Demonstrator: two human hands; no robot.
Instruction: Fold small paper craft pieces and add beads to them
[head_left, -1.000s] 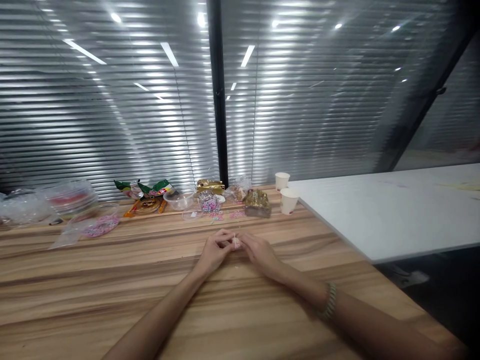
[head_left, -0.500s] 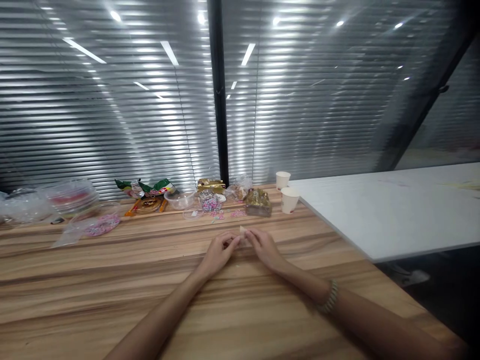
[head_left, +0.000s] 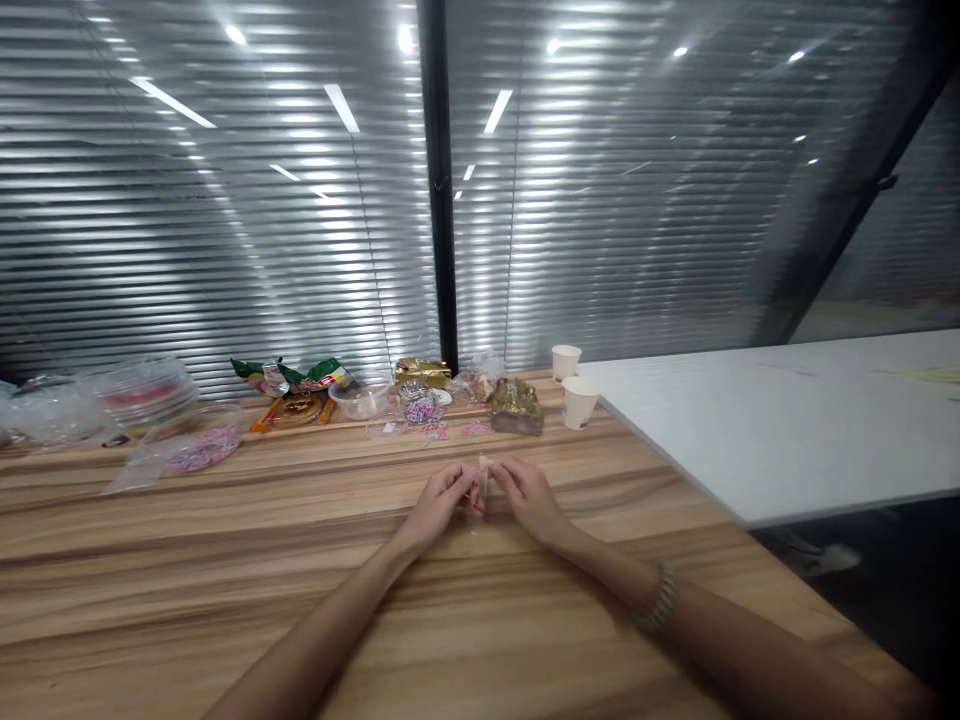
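My left hand [head_left: 442, 502] and my right hand [head_left: 531, 502] meet fingertip to fingertip above the middle of the wooden table [head_left: 225, 560]. Between them is a small, thin, pale translucent piece [head_left: 483, 478], too small to name. The fingers of my right hand pinch its right side. My left hand is closed at its left side, with something small and pinkish at the fingertips that I cannot make out. Beyond the hands lie loose pink and teal bits [head_left: 435, 432], close to a clear bag of similar bits [head_left: 421, 404].
Two paper cups [head_left: 580, 403] stand behind on the right, beside a gold-topped box [head_left: 517, 408]. Farther left are a clear bowl [head_left: 360, 401], green snack packets [head_left: 300, 375], a pink-filled bag [head_left: 204, 450] and stacked plastic lids [head_left: 142, 393]. A white table [head_left: 787, 430] adjoins at right.
The pale piece now stands more upright and shows more between the fingers. My left fingers have shifted slightly, and the pinkish thing now shows beneath them.
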